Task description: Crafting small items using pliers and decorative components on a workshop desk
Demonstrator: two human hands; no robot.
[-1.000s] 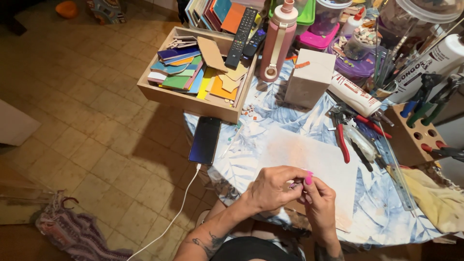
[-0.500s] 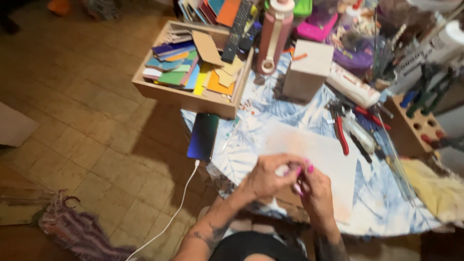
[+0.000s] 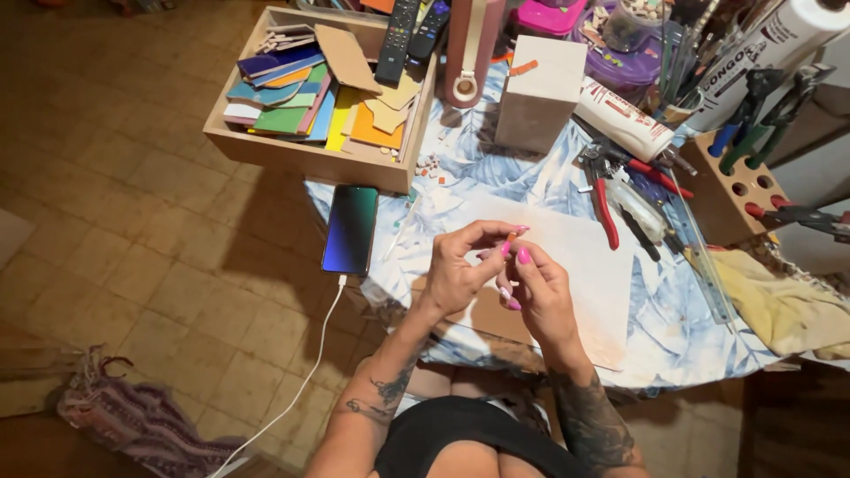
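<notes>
Far left, off the table, I see a striped woven cloth [image 3: 133,420] on the tiled floor w/ a white cable [image 3: 305,372] running up to a phone [image 3: 351,228] that lies flat at the table's left edge, screen up. Above it, at the table's far-left corner, a wooden tray [image 3: 292,152] holds coloured card sheets & cardboard offcuts; two dark remotes [image 3: 409,34] lean on its right wall. My left hand [image 3: 460,270] is raised over the near edge of the table, fingers curled, thumb & forefinger pinching a tiny orange piece [image 3: 511,237]; my right hand [image 3: 544,292] sits just beside it, touching, its pink-nailed fingertips closing on the same piece from the other side. So both are grasping that bit, which hangs between the fingertips above a pale sheet [image 3: 584,265] spread on the blue leaf-print cloth. Can't tell the piece's shape, too small. Behind the hands, mid-table, a pink bottle [image 3: 469,49] and a white box [image 3: 540,93] stand upright. Right of the sheet lie red-handled pliers [image 3: 605,199] amid other tools, then a wooden block w/ holes [image 3: 735,186] near the right edge, & a yellow rag [image 3: 784,305] at the near-right corner.
</notes>
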